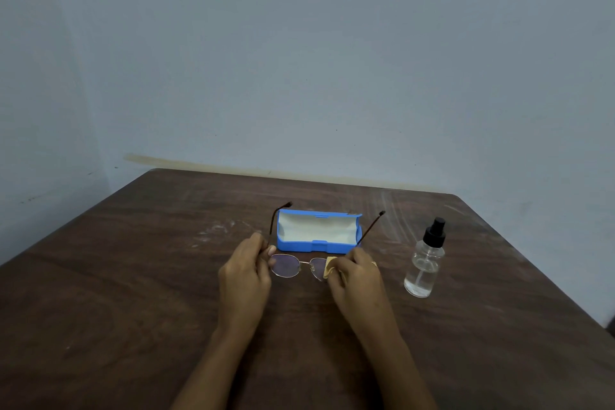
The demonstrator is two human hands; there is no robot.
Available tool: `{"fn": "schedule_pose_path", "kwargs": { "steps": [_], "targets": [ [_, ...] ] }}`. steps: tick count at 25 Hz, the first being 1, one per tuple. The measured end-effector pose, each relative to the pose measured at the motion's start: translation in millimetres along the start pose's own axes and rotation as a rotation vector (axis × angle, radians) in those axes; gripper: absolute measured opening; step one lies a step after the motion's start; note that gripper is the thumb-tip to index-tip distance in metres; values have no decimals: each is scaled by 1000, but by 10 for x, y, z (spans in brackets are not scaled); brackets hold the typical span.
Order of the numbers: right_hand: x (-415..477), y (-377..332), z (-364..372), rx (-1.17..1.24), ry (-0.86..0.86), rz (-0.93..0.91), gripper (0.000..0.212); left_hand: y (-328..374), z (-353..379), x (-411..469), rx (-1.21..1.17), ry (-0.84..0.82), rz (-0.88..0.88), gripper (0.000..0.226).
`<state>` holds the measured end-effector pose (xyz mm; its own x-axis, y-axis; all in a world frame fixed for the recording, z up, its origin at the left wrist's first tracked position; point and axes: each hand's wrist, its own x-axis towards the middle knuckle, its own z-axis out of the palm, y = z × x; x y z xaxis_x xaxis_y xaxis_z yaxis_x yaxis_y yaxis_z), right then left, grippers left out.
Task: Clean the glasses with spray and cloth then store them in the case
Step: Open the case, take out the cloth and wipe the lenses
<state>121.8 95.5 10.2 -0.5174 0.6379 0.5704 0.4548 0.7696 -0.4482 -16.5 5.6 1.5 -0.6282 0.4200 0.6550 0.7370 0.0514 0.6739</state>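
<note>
Thin-framed glasses [287, 265] with dark temples unfolded away from me are held just above the table, lenses toward me. My left hand [246, 273] grips the frame at its left hinge. My right hand [356, 276] pinches a small yellow cloth [328, 267] over the right lens, which the cloth and fingers mostly hide. Behind the glasses lies the blue case [317, 232], lid open, showing a pale lining with nothing inside. A clear spray bottle [425, 260] with a black nozzle stands upright to the right of my right hand.
Everything sits on a dark brown wooden table [133, 293] pushed against a pale blue-grey wall [299, 60]. The table's right edge runs diagonally close behind the bottle. Faint whitish smears mark the wood left of the case.
</note>
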Motion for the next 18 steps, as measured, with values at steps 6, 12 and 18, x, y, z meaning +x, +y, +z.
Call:
{"fn": "schedule_pose_path", "kwargs": {
  "steps": [6, 12, 18],
  "targets": [
    [-1, 18, -43, 96, -19, -38, 25, 9, -38, 19, -21, 43, -59, 30],
    [20, -41, -120, 438, 45, 29, 10, 60, -52, 23, -66, 77, -44, 31],
    [49, -3, -226, 973, 307, 491, 22, 52, -43, 31, -122, 60, -79, 21]
  ]
}}
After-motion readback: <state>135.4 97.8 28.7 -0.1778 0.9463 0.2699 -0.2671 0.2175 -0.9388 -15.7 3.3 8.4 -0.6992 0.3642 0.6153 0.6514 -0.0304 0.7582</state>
